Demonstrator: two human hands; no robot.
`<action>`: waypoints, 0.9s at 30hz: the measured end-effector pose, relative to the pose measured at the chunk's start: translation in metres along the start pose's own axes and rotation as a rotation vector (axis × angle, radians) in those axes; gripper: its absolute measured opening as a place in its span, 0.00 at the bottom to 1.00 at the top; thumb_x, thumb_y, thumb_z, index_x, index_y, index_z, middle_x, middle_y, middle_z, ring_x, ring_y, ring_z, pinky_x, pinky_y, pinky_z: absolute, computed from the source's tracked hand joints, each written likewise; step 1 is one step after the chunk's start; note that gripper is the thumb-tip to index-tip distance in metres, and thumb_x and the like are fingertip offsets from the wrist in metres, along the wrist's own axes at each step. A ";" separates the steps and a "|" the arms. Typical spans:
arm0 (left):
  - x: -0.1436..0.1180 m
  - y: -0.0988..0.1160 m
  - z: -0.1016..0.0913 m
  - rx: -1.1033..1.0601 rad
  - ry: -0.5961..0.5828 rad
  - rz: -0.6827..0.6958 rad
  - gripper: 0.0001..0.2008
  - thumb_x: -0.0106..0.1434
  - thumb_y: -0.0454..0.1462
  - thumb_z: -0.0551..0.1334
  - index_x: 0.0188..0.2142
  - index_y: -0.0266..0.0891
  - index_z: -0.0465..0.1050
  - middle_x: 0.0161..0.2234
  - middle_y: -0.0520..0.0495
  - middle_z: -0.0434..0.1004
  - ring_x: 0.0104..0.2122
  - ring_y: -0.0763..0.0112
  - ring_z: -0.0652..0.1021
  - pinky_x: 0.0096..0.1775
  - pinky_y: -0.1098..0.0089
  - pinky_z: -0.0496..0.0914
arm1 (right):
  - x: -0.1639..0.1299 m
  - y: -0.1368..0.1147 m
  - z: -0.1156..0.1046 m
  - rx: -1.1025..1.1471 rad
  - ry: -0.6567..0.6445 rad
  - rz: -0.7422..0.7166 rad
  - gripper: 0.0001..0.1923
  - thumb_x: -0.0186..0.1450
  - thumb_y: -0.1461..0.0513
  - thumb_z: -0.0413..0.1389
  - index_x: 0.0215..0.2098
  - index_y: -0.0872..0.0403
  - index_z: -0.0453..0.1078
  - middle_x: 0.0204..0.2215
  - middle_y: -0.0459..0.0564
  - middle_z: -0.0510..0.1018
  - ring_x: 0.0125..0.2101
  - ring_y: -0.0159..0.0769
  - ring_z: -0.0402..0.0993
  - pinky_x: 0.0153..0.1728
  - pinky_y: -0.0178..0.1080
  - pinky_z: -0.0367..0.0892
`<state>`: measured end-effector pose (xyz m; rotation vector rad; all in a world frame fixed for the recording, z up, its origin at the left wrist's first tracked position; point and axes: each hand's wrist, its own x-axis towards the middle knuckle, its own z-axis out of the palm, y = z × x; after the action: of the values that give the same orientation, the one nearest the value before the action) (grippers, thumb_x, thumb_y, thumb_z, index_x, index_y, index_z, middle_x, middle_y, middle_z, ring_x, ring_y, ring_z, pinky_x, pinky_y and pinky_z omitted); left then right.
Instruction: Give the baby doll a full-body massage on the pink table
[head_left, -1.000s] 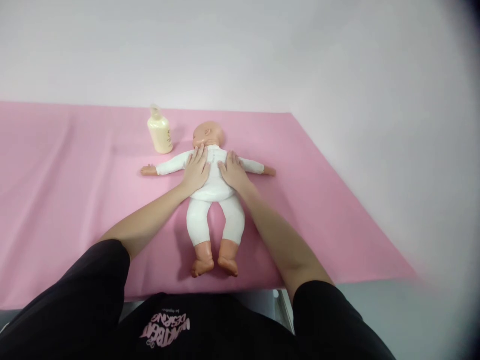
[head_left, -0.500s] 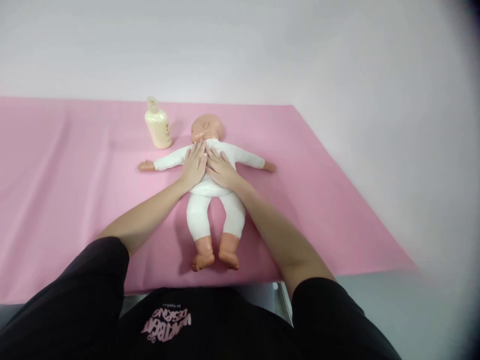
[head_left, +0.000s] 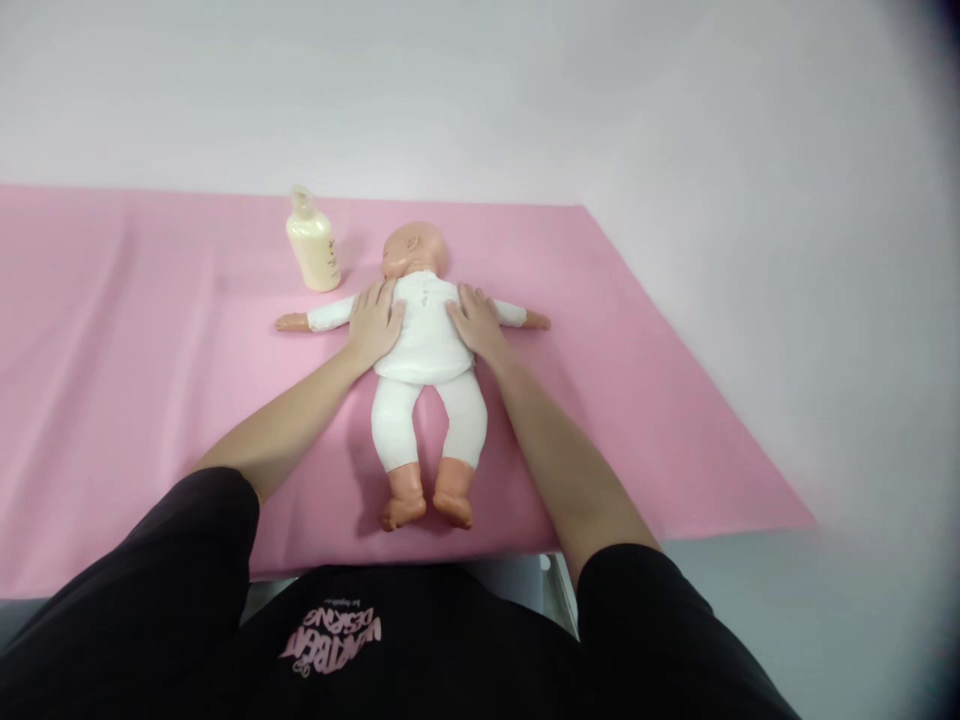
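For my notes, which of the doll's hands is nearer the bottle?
The doll hand on your left, near the bottle; the other lies beyond your right hand.

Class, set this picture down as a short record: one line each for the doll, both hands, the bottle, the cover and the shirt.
Doll: doll dressed in white, lying flat, arms spread, face turned toward the bottle
Left hand: left hand open, resting over the doll's shoulder and side nearer the bottle
Right hand: right hand open, resting on the opposite shoulder and side
Bottle: pale yellow, standing beside the doll's head
Cover: pink cover under doll and bottle
Shirt: black shirt, pink print
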<state>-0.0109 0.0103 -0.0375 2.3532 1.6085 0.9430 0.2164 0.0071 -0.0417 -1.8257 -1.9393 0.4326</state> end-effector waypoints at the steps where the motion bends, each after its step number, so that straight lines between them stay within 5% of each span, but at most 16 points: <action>1: 0.001 -0.002 -0.001 0.019 0.007 -0.023 0.33 0.77 0.52 0.41 0.70 0.36 0.62 0.69 0.36 0.68 0.68 0.51 0.68 0.70 0.51 0.59 | 0.000 0.003 -0.001 -0.031 0.017 0.007 0.38 0.76 0.48 0.37 0.77 0.62 0.50 0.76 0.62 0.54 0.77 0.54 0.47 0.76 0.60 0.40; 7: 0.009 -0.019 -0.009 0.197 0.001 -0.143 0.31 0.77 0.49 0.41 0.57 0.33 0.76 0.55 0.32 0.81 0.58 0.46 0.77 0.64 0.45 0.63 | -0.004 0.024 -0.006 -0.188 0.237 0.027 0.32 0.77 0.52 0.37 0.64 0.61 0.70 0.62 0.66 0.76 0.65 0.56 0.68 0.70 0.62 0.53; 12: 0.010 -0.026 -0.010 0.169 0.008 -0.133 0.32 0.77 0.49 0.40 0.56 0.35 0.77 0.54 0.32 0.82 0.57 0.47 0.77 0.65 0.43 0.61 | -0.004 0.030 -0.004 -0.206 0.333 0.096 0.33 0.77 0.51 0.35 0.60 0.61 0.74 0.59 0.67 0.78 0.67 0.61 0.65 0.70 0.75 0.39; 17: 0.010 -0.028 -0.006 -0.017 -0.074 0.133 0.35 0.77 0.53 0.39 0.71 0.33 0.62 0.69 0.33 0.68 0.67 0.53 0.70 0.69 0.52 0.60 | -0.001 0.003 -0.007 -0.011 0.023 -0.068 0.35 0.78 0.49 0.33 0.77 0.53 0.51 0.77 0.58 0.54 0.77 0.54 0.46 0.74 0.68 0.36; 21: 0.011 -0.030 -0.003 -0.054 -0.087 0.180 0.38 0.77 0.54 0.39 0.72 0.29 0.58 0.71 0.29 0.64 0.70 0.51 0.67 0.71 0.53 0.58 | -0.014 -0.035 -0.011 -0.002 -0.124 -0.245 0.38 0.77 0.47 0.41 0.79 0.51 0.42 0.80 0.55 0.37 0.79 0.57 0.31 0.74 0.69 0.35; 24: 0.011 -0.032 -0.001 -0.086 -0.079 0.181 0.36 0.77 0.52 0.39 0.72 0.30 0.59 0.70 0.30 0.65 0.70 0.53 0.67 0.72 0.52 0.58 | -0.033 -0.064 -0.016 -0.079 -0.209 -0.348 0.38 0.76 0.49 0.45 0.78 0.55 0.47 0.79 0.55 0.38 0.79 0.56 0.31 0.74 0.69 0.32; 27: 0.011 -0.033 0.001 -0.118 -0.059 0.161 0.36 0.78 0.52 0.36 0.71 0.31 0.61 0.69 0.31 0.67 0.69 0.55 0.68 0.71 0.54 0.59 | -0.048 -0.085 -0.023 -0.070 -0.331 -0.474 0.34 0.75 0.51 0.48 0.76 0.53 0.55 0.77 0.50 0.52 0.79 0.51 0.37 0.77 0.62 0.29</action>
<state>-0.0342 0.0345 -0.0485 2.4331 1.3207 0.9595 0.1564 -0.0493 0.0162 -1.3237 -2.5490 0.5346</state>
